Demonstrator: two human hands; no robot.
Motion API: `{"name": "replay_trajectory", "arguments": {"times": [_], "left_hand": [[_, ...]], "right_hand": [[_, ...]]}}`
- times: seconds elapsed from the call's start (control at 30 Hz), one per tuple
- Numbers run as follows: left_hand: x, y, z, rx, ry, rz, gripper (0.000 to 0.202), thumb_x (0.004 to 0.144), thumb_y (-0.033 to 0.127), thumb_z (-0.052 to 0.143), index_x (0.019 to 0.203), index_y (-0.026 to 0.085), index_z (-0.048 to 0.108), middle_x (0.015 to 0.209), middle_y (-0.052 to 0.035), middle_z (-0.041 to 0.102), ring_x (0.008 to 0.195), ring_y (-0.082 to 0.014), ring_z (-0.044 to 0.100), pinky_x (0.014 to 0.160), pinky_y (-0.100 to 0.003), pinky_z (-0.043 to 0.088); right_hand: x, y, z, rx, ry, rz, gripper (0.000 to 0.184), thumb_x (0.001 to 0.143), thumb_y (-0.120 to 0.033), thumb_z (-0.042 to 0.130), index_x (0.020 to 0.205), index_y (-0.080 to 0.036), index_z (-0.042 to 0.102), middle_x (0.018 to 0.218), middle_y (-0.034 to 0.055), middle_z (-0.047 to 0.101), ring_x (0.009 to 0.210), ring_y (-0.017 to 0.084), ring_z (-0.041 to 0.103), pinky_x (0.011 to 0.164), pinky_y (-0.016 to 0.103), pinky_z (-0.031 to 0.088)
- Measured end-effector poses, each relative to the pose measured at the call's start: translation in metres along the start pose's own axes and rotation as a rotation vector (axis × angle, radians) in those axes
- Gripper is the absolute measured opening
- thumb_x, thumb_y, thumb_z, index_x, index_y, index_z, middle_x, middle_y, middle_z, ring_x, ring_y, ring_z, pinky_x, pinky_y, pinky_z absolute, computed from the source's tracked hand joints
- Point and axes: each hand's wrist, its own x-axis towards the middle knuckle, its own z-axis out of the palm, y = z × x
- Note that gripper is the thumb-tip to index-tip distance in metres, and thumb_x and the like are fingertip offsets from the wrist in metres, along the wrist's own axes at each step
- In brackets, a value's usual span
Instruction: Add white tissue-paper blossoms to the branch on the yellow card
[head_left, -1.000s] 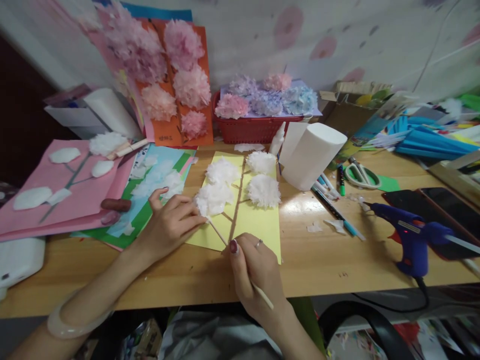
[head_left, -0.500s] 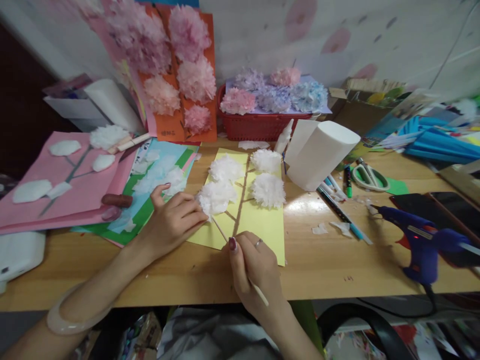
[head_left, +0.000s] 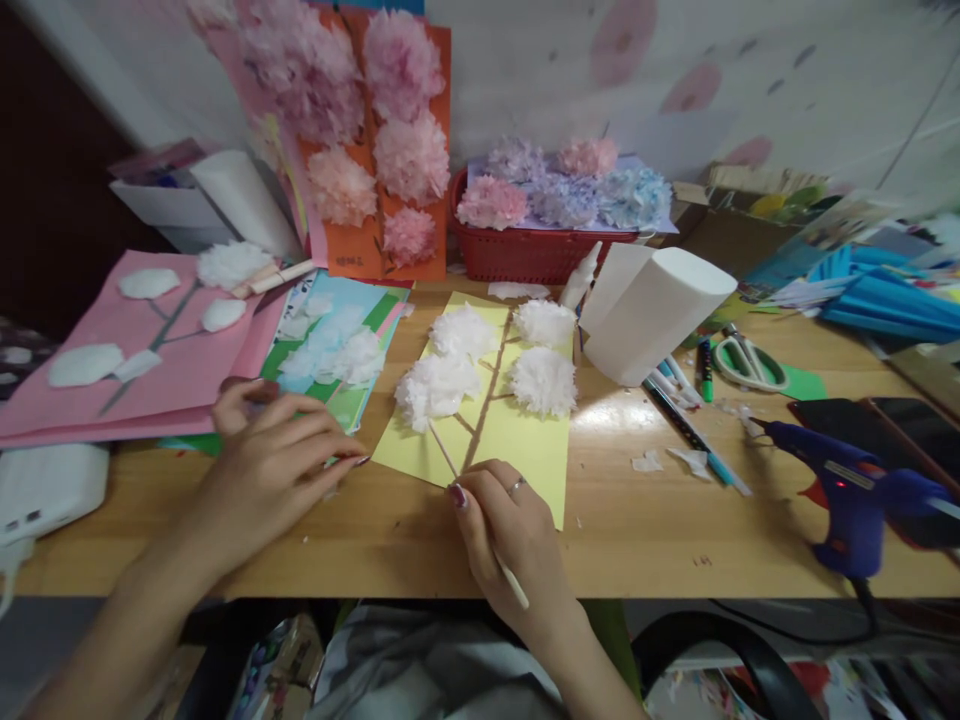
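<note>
My right hand grips a thin pale stick like a pen. The stick's tip reaches the lower edge of a white ruffled paper flower at the left of a yellow sheet. A brown branch is drawn on this sheet, with more white paper flowers around it. My left hand hovers left of the sheet, apart from it, fingers loosely stretched and holding nothing visible. It partly covers green and blue sheets bearing tissue scraps.
Pink sheets with white petal shapes lie at left. A red basket of paper flowers and an orange card stand behind. To the right are a white paper roll, markers, scissors and a blue glue gun.
My left hand has moved left and down, away from the flower it was touching. My right hand stays nearly in place with the stick at the flower. The view has shifted slightly.
</note>
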Motion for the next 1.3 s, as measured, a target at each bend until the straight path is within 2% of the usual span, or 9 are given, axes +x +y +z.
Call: {"name": "replay_trajectory", "arguments": {"times": [0.13,0.23,0.33,0.4,0.67,0.8,0.93,1.13,1.3], "left_hand": [[-0.014,0.021,0.008,0.060,0.007,-0.001,0.021,0.098,0.031,0.053,0.091,0.025,0.072,0.078,0.0001,0.070,0.075,-0.0214,0.062,0.081,-0.044,0.044],[-0.018,0.049,0.031,-0.001,-0.125,0.012,0.020,0.097,0.024,0.052,0.103,0.020,0.071,0.092,-0.0047,0.073,0.086,-0.0218,0.066,0.078,-0.039,0.052],[-0.017,0.068,0.051,0.003,-0.072,0.055,0.024,0.097,0.018,0.049,0.103,0.014,0.072,0.107,-0.0099,0.076,0.098,-0.0236,0.069,0.088,-0.041,0.056],[-0.016,0.073,0.057,0.035,-0.012,0.102,0.027,0.098,0.015,0.046,0.101,0.013,0.073,0.109,-0.0105,0.078,0.101,-0.0246,0.072,0.093,-0.043,0.057],[-0.018,0.071,0.057,-0.003,0.026,0.086,0.031,0.095,0.010,0.044,0.093,0.015,0.075,0.105,-0.0096,0.080,0.099,-0.0262,0.076,0.084,-0.042,0.064],[-0.018,0.075,0.061,-0.043,0.061,0.051,0.029,0.095,0.010,0.046,0.102,0.013,0.073,0.109,-0.0106,0.079,0.101,-0.0261,0.075,0.085,-0.041,0.063],[-0.023,0.072,0.055,-0.136,0.138,-0.005,0.021,0.096,0.014,0.052,0.101,0.017,0.072,0.101,-0.0060,0.080,0.095,-0.0216,0.075,0.089,-0.038,0.061],[-0.041,0.041,0.023,-0.053,0.292,-0.283,0.011,0.093,0.020,0.059,0.095,0.023,0.070,0.087,-0.0012,0.076,0.081,-0.0177,0.071,0.079,-0.032,0.055],[-0.039,0.012,0.003,0.022,0.328,-0.442,0.013,0.092,0.029,0.059,0.091,0.025,0.071,0.087,0.0003,0.077,0.073,-0.0181,0.070,0.064,-0.028,0.052]], "right_hand": [[-0.003,0.000,-0.001,-0.009,0.017,0.001,0.027,0.105,-0.021,0.039,0.084,-0.021,0.056,0.079,0.0030,0.060,0.073,0.017,0.056,0.066,0.028,0.040],[-0.002,0.001,0.001,-0.043,0.002,-0.007,0.029,0.105,-0.021,0.038,0.082,-0.021,0.055,0.078,0.0029,0.059,0.072,0.018,0.056,0.065,0.028,0.040],[0.000,0.001,0.003,-0.065,-0.014,-0.020,0.029,0.105,-0.023,0.038,0.082,-0.021,0.055,0.079,0.0032,0.060,0.072,0.018,0.057,0.066,0.028,0.041],[0.002,0.000,0.003,-0.074,-0.012,-0.022,0.029,0.106,-0.023,0.038,0.082,-0.021,0.055,0.079,0.0034,0.061,0.073,0.018,0.057,0.066,0.028,0.042],[0.006,-0.003,0.005,-0.077,0.006,-0.009,0.027,0.105,-0.022,0.041,0.085,-0.020,0.059,0.081,0.0041,0.064,0.077,0.019,0.060,0.069,0.029,0.046],[-0.004,-0.009,-0.006,-0.020,-0.003,0.010,0.022,0.103,-0.022,0.044,0.088,-0.021,0.061,0.081,0.0038,0.065,0.077,0.018,0.062,0.068,0.029,0.047],[-0.020,-0.013,-0.020,0.125,0.075,0.004,0.028,0.104,-0.024,0.040,0.086,-0.022,0.061,0.078,0.0028,0.064,0.072,0.017,0.061,0.064,0.030,0.044],[-0.029,-0.004,-0.028,0.195,0.222,-0.011,0.025,0.102,-0.023,0.046,0.082,-0.023,0.060,0.074,0.0011,0.060,0.069,0.016,0.057,0.063,0.031,0.040],[-0.023,0.004,-0.042,0.247,0.137,0.016,0.015,0.099,-0.022,0.052,0.088,-0.024,0.063,0.084,0.0029,0.065,0.080,0.017,0.062,0.070,0.030,0.048]]}}
